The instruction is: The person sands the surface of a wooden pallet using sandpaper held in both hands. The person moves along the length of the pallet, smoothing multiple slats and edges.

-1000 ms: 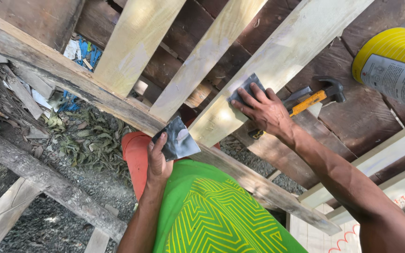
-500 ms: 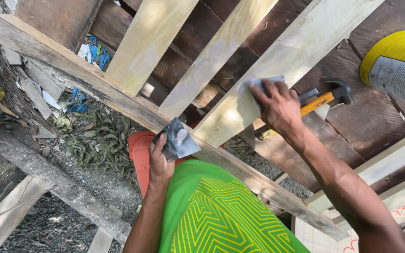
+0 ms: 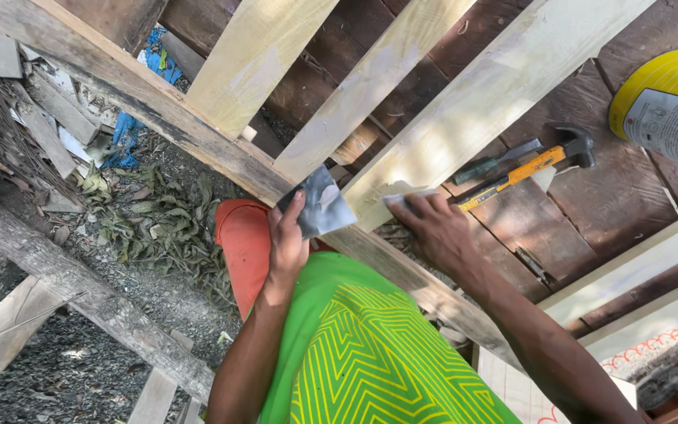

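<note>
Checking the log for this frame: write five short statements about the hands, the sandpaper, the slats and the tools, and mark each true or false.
1. The left hand holds a folded grey sheet of sandpaper. True.
2. The right hand grips the hammer. False: it presses a piece of sandpaper onto a pale wooden slat; the hammer lies on the dark boards beyond.
3. The hammer has an orange handle. True.
4. The yellow can stands between the two hands. False: it lies at the right edge, apart from both.
5. The person wears green, yellow-patterned clothing. True.
</note>
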